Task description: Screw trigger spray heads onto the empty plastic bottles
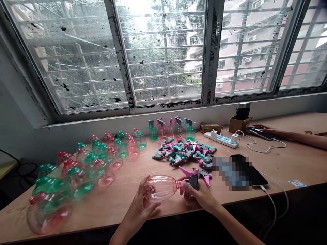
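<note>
A clear pink spray bottle lies sideways in the air above the table's front edge. My left hand is wrapped round its base, fingers on the far side and thumb below. At the bottle's neck, my right hand grips a pink and grey spray head, which sits against the mouth; how far it is screwed on I cannot tell. Just behind my right hand lies another pink and grey trigger head. A pile of pink, green and grey spray heads spreads beyond the bottle.
Several open pink and green bottles stand at the left. Bottles with spray heads line the wall. A power strip, phones and cables are at the right, where another person's hand touches a phone.
</note>
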`<state>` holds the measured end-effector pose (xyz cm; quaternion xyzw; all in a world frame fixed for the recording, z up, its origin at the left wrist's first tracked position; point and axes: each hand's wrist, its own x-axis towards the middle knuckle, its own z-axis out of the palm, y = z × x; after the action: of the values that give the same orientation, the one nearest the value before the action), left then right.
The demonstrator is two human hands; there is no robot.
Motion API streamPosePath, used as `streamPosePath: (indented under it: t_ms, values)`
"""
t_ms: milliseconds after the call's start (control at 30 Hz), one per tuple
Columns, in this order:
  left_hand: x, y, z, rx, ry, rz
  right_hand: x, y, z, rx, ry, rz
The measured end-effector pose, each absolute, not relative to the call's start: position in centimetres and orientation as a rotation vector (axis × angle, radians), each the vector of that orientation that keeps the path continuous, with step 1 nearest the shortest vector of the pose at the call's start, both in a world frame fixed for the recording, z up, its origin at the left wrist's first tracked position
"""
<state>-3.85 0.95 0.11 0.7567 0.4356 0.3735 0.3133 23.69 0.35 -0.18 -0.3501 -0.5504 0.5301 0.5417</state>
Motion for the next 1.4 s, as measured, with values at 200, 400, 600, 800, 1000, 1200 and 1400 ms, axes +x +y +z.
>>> streamPosePath:
  t_ms: [200, 400, 600, 800, 1000, 1200, 1400]
  values:
    - [-3.8, 1.2, -0.3, 1.911, 1.128, 1.024, 23.8, 0.2, -0.4, -0.793, -1.332, 1.282]
    - [-3.8, 1.0, -0.1, 2.012, 1.168, 0.994, 23.6, 0.5, -0.6, -0.815, -1.252, 1.31]
    - [-3.7, 0.8, 0.1, 1.983, 1.075, 0.994, 23.8, 0.5, -0.7, -0.865, -1.317, 1.276]
    - [-3.9, 0.9, 0.1, 2.008, 1.063, 0.979, 23.9, 0.1, -0.3, -0.877, -1.338, 1.266]
    - [-4.0, 0.8, -0.6, 1.96, 1.042, 1.016, 24.0, 0.4, -0.6, -0.826, -1.334, 1.283]
    - [-3.7, 0.5, 0.4, 1.897, 1.006, 0.945, 24.1, 0.6, -1.1, -0.858, -1.386, 1.231]
    - [-3.7, 0.5, -0.1, 1.999, 1.159, 0.99, 23.9, 0.4, -0.8, -0.834, -1.291, 1.251]
